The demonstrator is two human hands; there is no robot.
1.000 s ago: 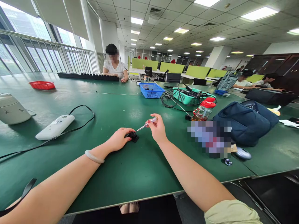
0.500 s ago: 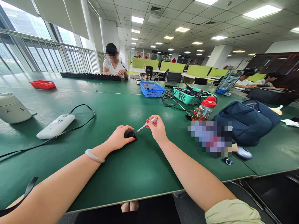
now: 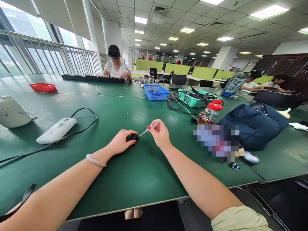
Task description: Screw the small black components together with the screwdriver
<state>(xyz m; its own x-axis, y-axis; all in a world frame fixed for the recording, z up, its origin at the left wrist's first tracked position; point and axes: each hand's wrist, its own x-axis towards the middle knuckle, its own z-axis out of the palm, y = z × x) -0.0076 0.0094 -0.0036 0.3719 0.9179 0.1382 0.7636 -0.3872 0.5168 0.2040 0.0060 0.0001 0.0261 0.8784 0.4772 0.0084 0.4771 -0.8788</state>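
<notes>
On the green table, my left hand grips a small black part between thumb and fingers, holding it against the tabletop. What kind of part it is, I cannot make out; the hand covers some of it. My right hand is closed around a screwdriver with a clear, purplish handle. The thin metal shaft slants down to the left, and its tip meets the right side of the black part.
A white power bank with a black cord lies left, beside a pale container. Beyond my hands are a blue basket, a green basket with cables, and a red-lidded bottle. A navy bag stands right. A person sits opposite.
My right hand and the screwdriver have shifted slightly left, and the tip now reaches the black part. The left hand and the part have moved a little left too.
</notes>
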